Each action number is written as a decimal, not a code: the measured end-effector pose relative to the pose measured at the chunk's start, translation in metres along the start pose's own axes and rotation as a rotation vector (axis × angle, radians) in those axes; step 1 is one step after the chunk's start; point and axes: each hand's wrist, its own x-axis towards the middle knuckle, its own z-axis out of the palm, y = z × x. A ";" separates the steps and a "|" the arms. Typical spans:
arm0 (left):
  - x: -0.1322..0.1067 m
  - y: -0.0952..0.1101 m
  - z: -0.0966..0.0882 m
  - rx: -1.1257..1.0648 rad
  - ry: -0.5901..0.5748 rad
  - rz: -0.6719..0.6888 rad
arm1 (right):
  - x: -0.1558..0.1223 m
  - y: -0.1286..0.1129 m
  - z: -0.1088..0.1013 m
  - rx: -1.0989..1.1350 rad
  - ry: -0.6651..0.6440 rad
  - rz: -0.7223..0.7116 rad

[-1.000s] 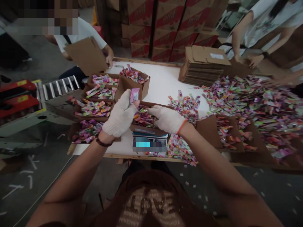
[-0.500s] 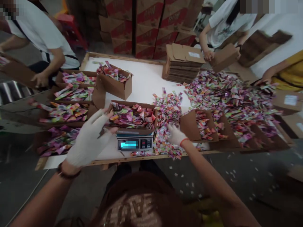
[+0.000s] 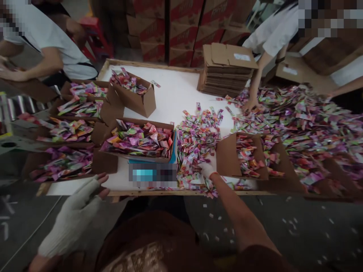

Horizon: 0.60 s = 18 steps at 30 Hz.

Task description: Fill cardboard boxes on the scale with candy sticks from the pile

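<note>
- Left hand [image 3: 78,211] — fingers spread; the box [image 3: 153,159] lies beyond it, to the right, on the scale [image 3: 151,175].
- Right hand [image 3: 207,170] — among loose packets [image 3: 195,138], right of the box; cannot tell whether it pinches any.

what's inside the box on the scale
The box on the scale holds a heap of small colourful packets, some sticking up past the rim. Its floor and any lower layers are covered by the top packets.
</note>
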 end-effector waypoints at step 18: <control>0.010 -0.029 0.010 -0.127 -0.101 -0.062 | -0.001 -0.303 -0.134 -0.478 0.074 -0.495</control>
